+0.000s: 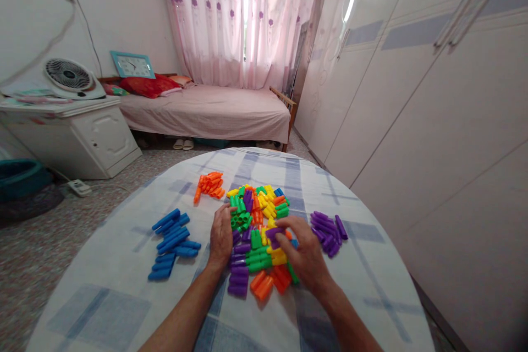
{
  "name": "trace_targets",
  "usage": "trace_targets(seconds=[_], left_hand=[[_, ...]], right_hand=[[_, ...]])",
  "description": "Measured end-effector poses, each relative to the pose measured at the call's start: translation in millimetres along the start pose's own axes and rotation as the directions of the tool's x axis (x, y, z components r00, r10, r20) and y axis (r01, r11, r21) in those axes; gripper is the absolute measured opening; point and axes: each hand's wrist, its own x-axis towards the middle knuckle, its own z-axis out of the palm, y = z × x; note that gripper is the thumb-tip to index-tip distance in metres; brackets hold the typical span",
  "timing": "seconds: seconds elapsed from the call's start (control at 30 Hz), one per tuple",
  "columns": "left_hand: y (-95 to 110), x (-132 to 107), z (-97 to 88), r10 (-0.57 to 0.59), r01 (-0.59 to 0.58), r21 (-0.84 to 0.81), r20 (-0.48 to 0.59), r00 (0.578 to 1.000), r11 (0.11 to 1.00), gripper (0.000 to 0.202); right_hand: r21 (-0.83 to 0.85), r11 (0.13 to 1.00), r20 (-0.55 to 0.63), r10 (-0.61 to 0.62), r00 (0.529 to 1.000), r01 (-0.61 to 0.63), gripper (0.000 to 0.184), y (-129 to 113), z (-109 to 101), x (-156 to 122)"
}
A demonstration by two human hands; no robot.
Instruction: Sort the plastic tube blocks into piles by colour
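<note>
A mixed pile of plastic bullet-shaped toy building blocks (258, 256) in green, purple, yellow, orange and blue lies in front of me. My right hand (303, 250) pinches a purple block (274, 235) between thumb and fingers, over the right side of the pile. At the pile's left edge rests my left hand (221, 235), its fingers loosely extended against the green blocks (238, 206) and holding nothing I can see. Separate groups lie around the pile: blue blocks (173, 237) at left, orange blocks (209, 184) at the back left, purple blocks (326, 231) at right.
The round table (103, 308) wears a checked blue-and-white cloth. Beyond it stands a bed (214, 110) with a framed clock (132, 65). A white cabinet (99, 140) carrying a fan (70, 74) is at left; tall wardrobes (433, 137) line the right.
</note>
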Motion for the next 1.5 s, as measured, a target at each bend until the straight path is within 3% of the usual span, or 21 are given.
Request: trace_targets(seconds=[0.07, 0.17, 0.23, 0.3, 0.43, 0.7, 0.8, 0.9, 1.03, 1.13, 1.23, 1.33, 1.5], left_hand=[[-0.2, -0.1, 0.2, -0.007, 0.007, -0.007, -0.002, 1.000, 1.000, 0.047], [-1.5, 0.4, 0.2, -0.001, 0.001, -0.008, -0.003, 1.000, 1.000, 0.047], [-2.7, 0.8, 0.0, 0.004, -0.004, -0.003, 0.006, 1.000, 1.000, 0.048], [-3.9, 1.2, -0.3, 0.004, -0.004, 0.004, 0.015, 1.000, 1.000, 0.050], [-5.4, 1.8, -0.6, -0.016, 0.016, 0.006, 0.018, 1.000, 1.000, 0.052], [-0.8, -0.1, -0.5, 0.007, -0.007, 0.004, 0.001, 1.000, 1.000, 0.050], [0.8, -1.0, 0.0, 0.003, -0.003, -0.015, -0.009, 1.000, 1.000, 0.047], [1.9, -1.4, 0.5, 0.004, -0.004, -0.016, -0.014, 1.000, 1.000, 0.046], [2.1, -1.3, 0.6, 0.008, -0.008, -0.020, -0.022, 1.000, 1.000, 0.046], [1.4, -1.2, 0.6, 0.021, -0.021, -0.015, -0.024, 0.999, 1.000, 0.046], [0.5, -1.1, 1.1, 0.036, -0.036, -0.005, -0.034, 0.999, 0.999, 0.044], [0.0, -0.7, 1.8, 0.027, -0.027, -0.014, -0.025, 0.999, 1.000, 0.044], [0.2, 0.0, 1.8, 0.009, -0.009, -0.038, -0.019, 1.000, 0.999, 0.043]], right_hand=[[-0.006, 0.986, -0.172, 0.162, 0.972, -0.165, 0.019, 26.0, -32.7, -4.2], [-0.004, 0.899, -0.338, 0.410, 0.847, -0.437, 0.029, 68.2, -72.7, -16.6], [0.014, 0.846, -0.363, 0.501, 0.786, -0.533, 0.034, 88.4, -86.6, -26.6], [0.049, 0.815, -0.351, 0.555, 0.754, -0.577, 0.035, 98.7, -89.7, -35.3], [0.085, 0.802, -0.312, 0.584, 0.749, -0.591, 0.036, 102.6, -79.5, -44.4], [-0.061, 0.799, -0.364, 0.540, 0.759, -0.598, 0.039, 116.0, -76.6, -49.5], [-0.187, 0.806, -0.436, 0.444, 0.783, -0.561, 0.040, 111.1, -78.3, -43.4], [-0.234, 0.857, -0.410, 0.341, 0.846, -0.459, 0.037, 94.3, -71.8, -29.5], [-0.178, 0.946, -0.202, 0.235, 0.951, -0.271, 0.027, 58.5, -44.7, -8.6], [-0.144, 0.977, -0.019, 0.156, 0.988, -0.157, 0.021, 34.1, -15.7, 3.6], [-0.124, 0.990, 0.110, 0.074, 0.991, -0.060, 0.021, 20.9, 13.5, 18.6], [-0.180, 0.982, 0.161, -0.031, 0.986, 0.060, 0.032, 18.0, 38.0, 42.2], [-0.369, 0.900, 0.337, -0.105, 0.936, 0.234, 0.057, 20.3, 67.2, 82.8]])
